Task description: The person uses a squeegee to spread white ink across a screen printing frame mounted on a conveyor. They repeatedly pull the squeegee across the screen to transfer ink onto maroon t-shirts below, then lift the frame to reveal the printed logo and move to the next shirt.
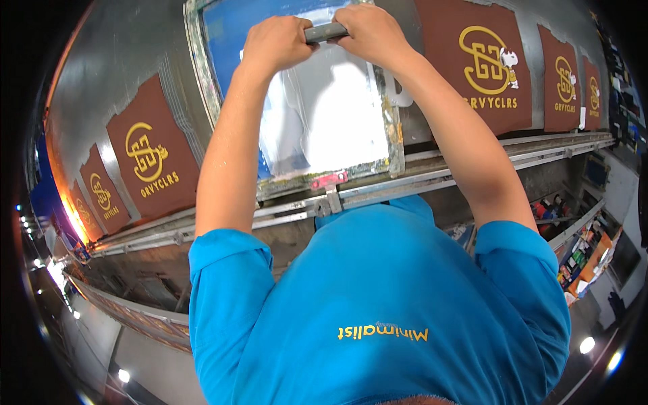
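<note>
Both my arms reach forward over a screen-printing frame (290, 187) with paint-stained edges and a blue mesh border. My left hand (275, 44) and my right hand (372, 35) are closed around a grey squeegee handle (326, 32) near the frame's far end. The squeegee's blade is not clearly visible. White ink (341, 121) covers much of the mesh on the near side of my hands. A red clamp piece (329, 179) sits at the near edge of the frame.
Brown fabric panels with yellow prints lie along the table, one panel (150, 169) to the left and another (442, 74) to the right, which also carries a white cartoon figure. A metal rail (432, 181) runs along the near table edge. Cluttered shelves (587, 256) stand at the right.
</note>
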Tool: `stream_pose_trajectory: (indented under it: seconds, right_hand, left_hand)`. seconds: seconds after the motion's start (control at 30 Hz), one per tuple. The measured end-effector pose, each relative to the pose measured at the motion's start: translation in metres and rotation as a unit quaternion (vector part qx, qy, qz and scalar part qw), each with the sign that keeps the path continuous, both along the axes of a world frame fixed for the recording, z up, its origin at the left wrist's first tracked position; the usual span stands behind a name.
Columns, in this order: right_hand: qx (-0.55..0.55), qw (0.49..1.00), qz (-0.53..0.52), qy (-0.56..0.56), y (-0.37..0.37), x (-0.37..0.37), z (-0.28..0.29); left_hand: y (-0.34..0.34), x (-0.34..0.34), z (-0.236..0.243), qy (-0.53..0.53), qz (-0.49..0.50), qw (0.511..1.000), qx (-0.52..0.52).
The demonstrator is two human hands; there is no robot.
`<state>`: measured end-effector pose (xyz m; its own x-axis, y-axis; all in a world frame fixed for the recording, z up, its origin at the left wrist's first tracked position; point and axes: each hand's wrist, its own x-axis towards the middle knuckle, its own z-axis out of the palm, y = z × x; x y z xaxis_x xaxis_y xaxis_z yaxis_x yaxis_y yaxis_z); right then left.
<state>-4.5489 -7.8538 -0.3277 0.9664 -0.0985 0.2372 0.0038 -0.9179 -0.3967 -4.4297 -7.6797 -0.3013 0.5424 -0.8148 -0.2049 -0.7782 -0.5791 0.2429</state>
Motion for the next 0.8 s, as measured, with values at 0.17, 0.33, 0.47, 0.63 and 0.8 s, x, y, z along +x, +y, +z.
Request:
stream_pose_trajectory:
  seconds: [0.17,0.33,0.47,0.63,0.8]
  right_hand:
    - [0.018,0.998,0.035,-0.041,0.048,-0.101,-0.021]
    - [0.056,0.997,0.059,-0.004,0.068,-0.134,0.000]
    - [0.023,0.995,0.084,0.058,0.022,-0.058,0.019]
    - [-0.011,0.999,0.006,0.032,-0.017,0.028,0.020]
    - [-0.016,1.000,0.009,-0.008,0.012,-0.026,0.001]
  left_hand:
    - [0.055,-0.101,-0.015,0.003,0.005,1.000,-0.026]
    - [0.078,-0.127,-0.006,0.089,-0.003,0.996,-0.021]
    - [0.030,-0.041,0.022,0.141,-0.019,0.985,0.098]
    - [-0.013,0.026,0.015,0.022,0.022,0.999,-0.010]
    - [0.010,-0.031,-0.003,-0.028,0.048,0.998,-0.012]
